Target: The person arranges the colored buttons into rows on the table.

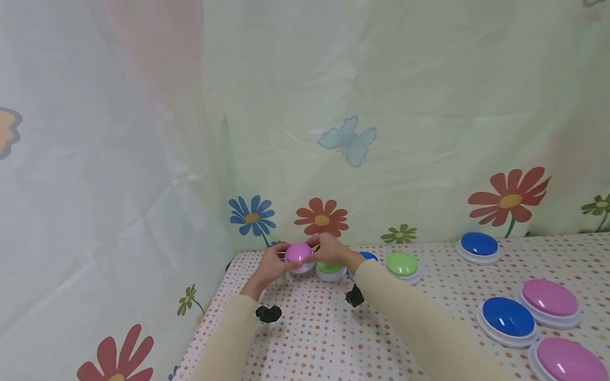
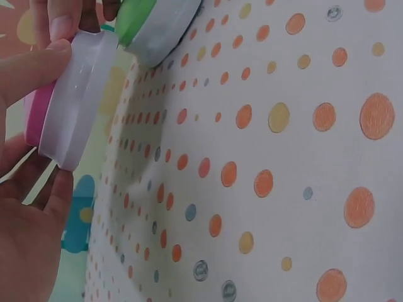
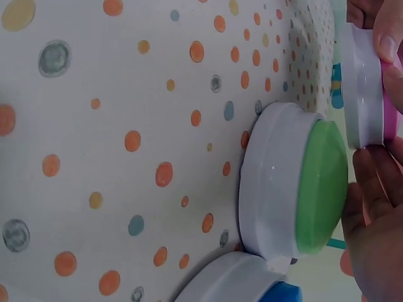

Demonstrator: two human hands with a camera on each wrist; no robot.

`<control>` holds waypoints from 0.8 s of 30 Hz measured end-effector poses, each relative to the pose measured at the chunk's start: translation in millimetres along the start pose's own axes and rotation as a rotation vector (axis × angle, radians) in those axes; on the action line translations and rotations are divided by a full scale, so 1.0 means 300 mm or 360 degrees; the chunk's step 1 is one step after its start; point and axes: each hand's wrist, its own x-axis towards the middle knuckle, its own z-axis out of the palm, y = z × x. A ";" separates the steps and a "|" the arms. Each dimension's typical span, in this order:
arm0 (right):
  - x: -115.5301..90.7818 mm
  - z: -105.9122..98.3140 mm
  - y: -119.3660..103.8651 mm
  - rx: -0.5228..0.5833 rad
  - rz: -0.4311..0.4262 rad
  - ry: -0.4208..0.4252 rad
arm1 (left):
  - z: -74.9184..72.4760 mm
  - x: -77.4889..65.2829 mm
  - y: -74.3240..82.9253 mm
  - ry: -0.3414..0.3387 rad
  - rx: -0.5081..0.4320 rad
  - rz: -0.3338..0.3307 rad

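A pink button (image 1: pixel 299 253) with a white base is held in both hands near the far left corner of the table, its dome facing up. The wrist views show a gap between its base and the tablecloth (image 1: pixel 313 339), so it is off the surface. The left hand (image 1: pixel 274 267) has its thumb and fingers curled about the left side of the button, gripping its edge; the right hand (image 1: pixel 331 251) grips the opposite side the same way, and both are closed only as far as the button's width allows.

Just right of the held button, a lime green button (image 1: pixel 330 268) sits on the tablecloth below the right hand, partly covered by it. Next in line comes a half-hidden blue button (image 1: pixel 369 257), then another green button (image 1: pixel 402 263).

Well apart, by the back edge, sits a dark blue button (image 1: pixel 479 244). Nearer the front on the right, a large blue button (image 1: pixel 508 318) lies just beside two large pink buttons (image 1: pixel 550 298).

Pale sleeves (image 1: pixel 426 322) cover the arms, and a dark object (image 1: pixel 268 314) shows by each wrist. Behind the table hangs a backdrop (image 1: pixel 407 64) printed with flowers and butterflies.
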 end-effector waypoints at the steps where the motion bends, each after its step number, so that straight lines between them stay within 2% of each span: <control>1: 0.002 0.003 0.006 -0.0010 -0.0011 0.0001 | 0.003 0.001 -0.003 0.0000 0.0008 -0.0005; 5: 0.011 0.014 0.024 -0.0067 -0.0024 0.0008 | 0.013 0.005 -0.014 0.0019 0.0016 -0.0007; 12: 0.011 0.029 0.026 -0.0262 0.0075 -0.0019 | 0.028 0.006 -0.048 0.0065 0.0026 -0.0043; 19: 0.010 0.037 0.020 -0.0254 0.0104 -0.0026 | 0.030 0.004 -0.044 0.0082 0.0044 -0.0100; 24: 0.012 0.046 0.019 -0.0299 0.0134 -0.0047 | 0.033 0.004 -0.058 0.0057 0.0061 -0.0071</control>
